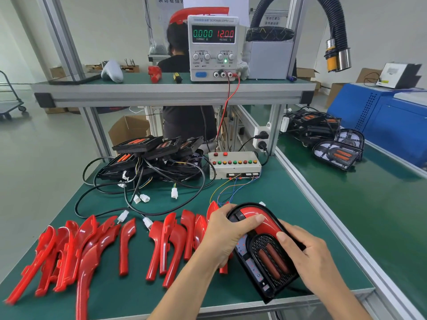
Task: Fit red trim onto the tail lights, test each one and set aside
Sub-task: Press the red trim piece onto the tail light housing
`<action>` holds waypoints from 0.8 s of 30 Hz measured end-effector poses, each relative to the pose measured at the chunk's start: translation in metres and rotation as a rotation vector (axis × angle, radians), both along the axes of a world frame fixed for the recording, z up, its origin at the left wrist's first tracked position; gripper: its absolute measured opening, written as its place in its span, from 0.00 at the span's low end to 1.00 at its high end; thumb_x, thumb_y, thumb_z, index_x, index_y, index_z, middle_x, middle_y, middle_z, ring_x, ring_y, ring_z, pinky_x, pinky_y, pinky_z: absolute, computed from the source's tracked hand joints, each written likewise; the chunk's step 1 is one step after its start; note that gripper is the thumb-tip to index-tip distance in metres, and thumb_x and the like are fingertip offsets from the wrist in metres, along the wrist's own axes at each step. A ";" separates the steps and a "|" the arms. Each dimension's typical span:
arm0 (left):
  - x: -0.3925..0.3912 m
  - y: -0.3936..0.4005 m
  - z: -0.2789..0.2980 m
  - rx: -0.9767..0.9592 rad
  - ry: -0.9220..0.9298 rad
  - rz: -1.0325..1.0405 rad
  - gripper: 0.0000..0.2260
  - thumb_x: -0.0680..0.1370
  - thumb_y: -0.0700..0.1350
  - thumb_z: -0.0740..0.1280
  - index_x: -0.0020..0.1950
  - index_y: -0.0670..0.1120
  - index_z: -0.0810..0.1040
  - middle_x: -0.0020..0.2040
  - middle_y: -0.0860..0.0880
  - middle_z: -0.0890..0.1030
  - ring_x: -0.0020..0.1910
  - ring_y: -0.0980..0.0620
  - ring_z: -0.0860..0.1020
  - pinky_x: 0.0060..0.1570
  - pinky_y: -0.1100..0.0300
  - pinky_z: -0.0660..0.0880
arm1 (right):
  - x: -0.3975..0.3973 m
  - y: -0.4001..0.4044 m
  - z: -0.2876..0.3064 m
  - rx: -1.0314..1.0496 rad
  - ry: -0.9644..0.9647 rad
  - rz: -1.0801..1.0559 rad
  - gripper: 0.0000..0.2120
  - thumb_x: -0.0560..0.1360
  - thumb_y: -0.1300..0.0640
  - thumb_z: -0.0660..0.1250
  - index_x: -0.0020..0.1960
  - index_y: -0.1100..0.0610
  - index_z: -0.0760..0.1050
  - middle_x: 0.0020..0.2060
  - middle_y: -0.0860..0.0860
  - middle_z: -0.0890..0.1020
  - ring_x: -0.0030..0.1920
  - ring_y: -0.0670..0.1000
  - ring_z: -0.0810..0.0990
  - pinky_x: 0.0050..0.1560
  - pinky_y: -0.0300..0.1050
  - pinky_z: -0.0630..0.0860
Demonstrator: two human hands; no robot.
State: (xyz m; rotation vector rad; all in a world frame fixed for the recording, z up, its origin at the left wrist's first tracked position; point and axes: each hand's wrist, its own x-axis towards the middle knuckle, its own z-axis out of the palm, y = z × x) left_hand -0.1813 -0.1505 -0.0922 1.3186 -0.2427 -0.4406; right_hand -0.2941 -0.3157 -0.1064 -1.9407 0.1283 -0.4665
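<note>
A black tail light lies on the green mat at the front right, with a red trim piece curving over its top. My left hand grips the light's left side, thumb pressing on the red trim. My right hand grips the right edge, thumb on the end of the trim. Several loose red trim pieces lie spread across the front left of the mat. A heap of black tail lights with cables and white plugs sits behind them.
A grey test box with coloured buttons stands behind the held light, its thin wires trailing forward. A DC power supply on the shelf reads 0.000 A and 12.00 V. More tail lights lie on the right bench. A person sits beyond the shelf.
</note>
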 end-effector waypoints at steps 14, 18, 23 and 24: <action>0.001 0.001 0.002 -0.009 0.033 -0.024 0.26 0.60 0.44 0.85 0.55 0.41 0.81 0.48 0.40 0.87 0.48 0.40 0.86 0.53 0.46 0.83 | 0.000 0.003 0.003 0.009 -0.001 -0.006 0.13 0.79 0.47 0.67 0.61 0.34 0.81 0.52 0.43 0.86 0.53 0.44 0.85 0.51 0.34 0.79; 0.002 0.001 0.002 -0.008 0.027 -0.020 0.26 0.60 0.45 0.85 0.54 0.41 0.81 0.48 0.41 0.87 0.48 0.40 0.86 0.54 0.45 0.83 | 0.001 0.004 0.009 0.063 0.032 0.012 0.13 0.79 0.47 0.68 0.61 0.34 0.81 0.54 0.38 0.86 0.55 0.39 0.84 0.50 0.27 0.76; 0.001 0.000 0.005 0.047 -0.012 -0.031 0.27 0.59 0.47 0.85 0.54 0.41 0.81 0.47 0.42 0.87 0.47 0.42 0.86 0.50 0.49 0.83 | 0.005 0.001 0.012 0.091 0.079 0.016 0.15 0.75 0.42 0.69 0.59 0.43 0.85 0.50 0.40 0.87 0.52 0.41 0.86 0.48 0.27 0.77; 0.000 -0.001 0.006 0.042 -0.002 -0.030 0.27 0.59 0.47 0.85 0.54 0.41 0.81 0.47 0.42 0.87 0.46 0.42 0.86 0.50 0.50 0.83 | 0.005 0.001 0.012 0.094 0.076 0.005 0.15 0.74 0.43 0.69 0.58 0.43 0.85 0.49 0.41 0.88 0.50 0.42 0.86 0.47 0.28 0.77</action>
